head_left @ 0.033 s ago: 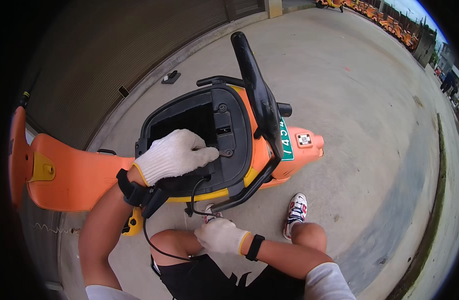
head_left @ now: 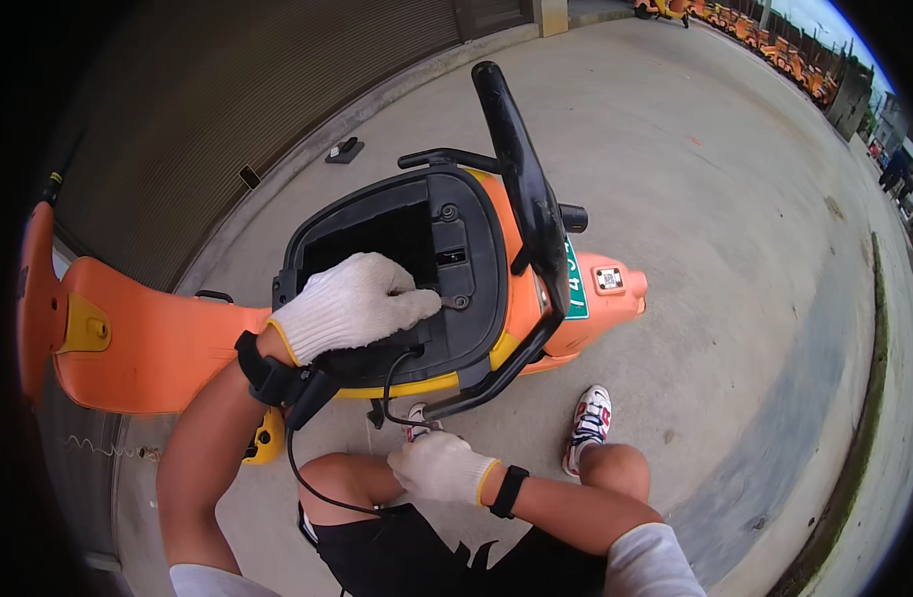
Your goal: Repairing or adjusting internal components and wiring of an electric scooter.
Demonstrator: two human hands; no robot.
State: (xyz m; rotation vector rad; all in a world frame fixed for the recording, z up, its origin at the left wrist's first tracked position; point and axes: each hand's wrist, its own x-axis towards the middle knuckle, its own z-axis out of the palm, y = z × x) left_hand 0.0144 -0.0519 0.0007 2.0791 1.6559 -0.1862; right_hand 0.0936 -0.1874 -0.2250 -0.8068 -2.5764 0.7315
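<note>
An orange scooter stands before me with its black seat tipped up and the black under-seat compartment exposed. My left hand, in a white knit glove, lies on the compartment's near rim. Its fingertips are bunched at a small bolt on the inner panel; whether they hold anything is hidden. My right hand, also gloved, is low over my knee, fingers pinched at the lower end of a thin black cable that hangs from the scooter's edge.
I crouch on a concrete yard, one sneaker under the scooter's tail. A corrugated shutter wall runs behind. Two small dark objects lie by the kerb. A row of orange vehicles stands far off.
</note>
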